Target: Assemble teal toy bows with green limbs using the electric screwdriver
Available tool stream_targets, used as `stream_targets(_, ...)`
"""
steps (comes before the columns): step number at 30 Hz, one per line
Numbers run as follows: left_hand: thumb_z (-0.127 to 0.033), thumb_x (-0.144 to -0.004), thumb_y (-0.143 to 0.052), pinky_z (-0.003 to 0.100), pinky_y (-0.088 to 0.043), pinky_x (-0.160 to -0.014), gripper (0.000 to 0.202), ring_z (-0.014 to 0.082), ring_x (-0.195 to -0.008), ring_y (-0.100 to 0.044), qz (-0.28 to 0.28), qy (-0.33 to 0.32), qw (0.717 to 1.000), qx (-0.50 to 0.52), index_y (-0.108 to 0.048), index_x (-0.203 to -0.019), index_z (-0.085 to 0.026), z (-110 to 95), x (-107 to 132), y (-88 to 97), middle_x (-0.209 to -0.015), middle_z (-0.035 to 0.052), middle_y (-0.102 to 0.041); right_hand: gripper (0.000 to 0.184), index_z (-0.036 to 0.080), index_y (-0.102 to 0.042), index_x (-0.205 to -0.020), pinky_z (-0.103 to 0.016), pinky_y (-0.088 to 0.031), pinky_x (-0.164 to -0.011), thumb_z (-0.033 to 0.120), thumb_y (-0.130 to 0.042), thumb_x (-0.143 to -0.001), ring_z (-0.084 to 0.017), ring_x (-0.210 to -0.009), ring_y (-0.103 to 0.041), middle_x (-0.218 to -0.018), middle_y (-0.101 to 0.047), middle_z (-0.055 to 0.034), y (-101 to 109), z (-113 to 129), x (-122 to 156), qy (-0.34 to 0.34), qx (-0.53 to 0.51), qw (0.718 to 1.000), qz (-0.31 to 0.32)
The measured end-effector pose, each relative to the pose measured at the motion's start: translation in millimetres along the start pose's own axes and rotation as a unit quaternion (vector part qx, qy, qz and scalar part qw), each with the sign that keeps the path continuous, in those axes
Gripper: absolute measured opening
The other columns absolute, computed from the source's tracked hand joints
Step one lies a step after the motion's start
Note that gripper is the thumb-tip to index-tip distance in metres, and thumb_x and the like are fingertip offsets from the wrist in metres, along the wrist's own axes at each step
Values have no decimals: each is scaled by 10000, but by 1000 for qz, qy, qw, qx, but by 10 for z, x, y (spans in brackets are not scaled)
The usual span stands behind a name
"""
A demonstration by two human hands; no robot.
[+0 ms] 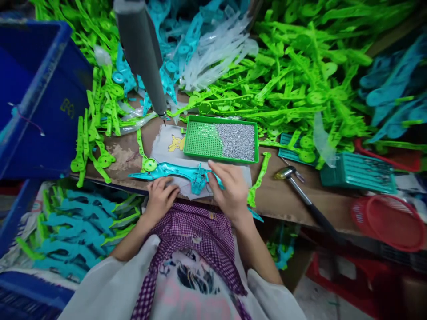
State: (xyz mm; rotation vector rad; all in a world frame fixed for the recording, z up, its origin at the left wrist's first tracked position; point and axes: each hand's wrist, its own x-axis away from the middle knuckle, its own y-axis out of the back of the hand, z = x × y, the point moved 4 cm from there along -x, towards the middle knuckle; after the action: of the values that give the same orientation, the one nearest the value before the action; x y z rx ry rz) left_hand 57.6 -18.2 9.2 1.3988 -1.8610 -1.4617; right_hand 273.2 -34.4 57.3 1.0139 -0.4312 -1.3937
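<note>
A long turquoise plastic part (176, 170) lies across a white cloth (160, 146) at the table's near edge. My left hand (161, 196) is at its near side, fingers bent, with the fingertips against its edge. At the right end of the part, my right hand (231, 189) brings thumb and forefinger together beside an upright clip (199, 178); anything small between them is hidden. Just beyond stands a green perforated tray (202, 138), its right half heaped with small silvery metal pieces (236, 141). A grey power screwdriver (142, 53) hangs bit down at the upper left.
Lime green plastic parts (300, 75) are piled along the back. A blue crate (40, 98) stands left, above a stack of turquoise parts (76, 222). Rightward lie a hammer (307, 198), a teal box (353, 173) and a red basket (388, 222).
</note>
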Motion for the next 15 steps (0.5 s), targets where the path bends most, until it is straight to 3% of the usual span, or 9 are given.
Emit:
stream_targets(3, -276, -940, -531, 405, -315, -887, 147, 216, -1007, -595, 52, -23, 998, 28, -667, -933, -220, -44, -86, 52, -1056, 61, -695, 449, 240, -447, -1382, -458, -468, -925, 335, -471, -945, -261, -1102, -580, -1202, -620, -128, -214, -87, -96, -47, 13, 998, -48)
stream_targets(8, -276, -969, -485, 371, -298, -845, 164, 173, -919, -619, 92, -34, 994, 40, -631, -923, -218, 16, -374, 345, -946, 4, -699, 441, 211, -490, -1340, -443, -414, -916, 404, -456, -944, -274, -1095, -573, -1297, -599, -136, -512, -127, -105, -1, 117, 992, 48)
stream_targets(11, -319, -950, -522, 368, -299, -836, 156, 179, -902, -608, 103, -43, 993, 37, -629, -899, -217, 132, -618, 556, -892, -2, -677, 396, 188, -517, -1296, -414, -411, -882, 372, -453, -951, -263, -1072, -589, -1274, -618, -131, -464, -212, -34, 1, 138, 989, 56)
stream_targets(15, -333, -921, -568, 374, -323, -841, 151, 200, -904, -586, 70, -12, 997, 18, -644, -851, -223, 410, -817, 774, -862, 6, -653, 359, 196, -533, -1263, -394, -419, -851, 342, -478, -940, -254, -1040, -610, -1235, -638, -121, -301, -352, 100, 17, 154, 986, 54)
